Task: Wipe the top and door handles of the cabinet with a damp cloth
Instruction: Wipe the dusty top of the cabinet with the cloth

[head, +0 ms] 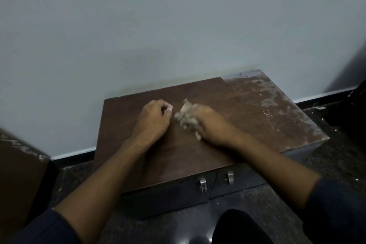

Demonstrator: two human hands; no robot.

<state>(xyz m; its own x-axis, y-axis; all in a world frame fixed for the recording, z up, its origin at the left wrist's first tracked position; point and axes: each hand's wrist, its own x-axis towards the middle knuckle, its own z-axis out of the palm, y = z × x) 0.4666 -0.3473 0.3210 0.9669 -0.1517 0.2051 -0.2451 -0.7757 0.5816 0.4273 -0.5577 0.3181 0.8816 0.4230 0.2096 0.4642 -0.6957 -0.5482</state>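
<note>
Gripping cloth [186, 118] mid-cabinet top [247, 105], right hand [210, 125] clear of edges

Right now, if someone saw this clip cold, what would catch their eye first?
The two hands at the middle of the cabinet top: the right hand grips a crumpled cloth, the left hand sits curled beside it. Next, the contrast on the wood: the right rear part is pale with dust, while the left looks dark and clean. Two metal door handles hang at the front edge.
</note>
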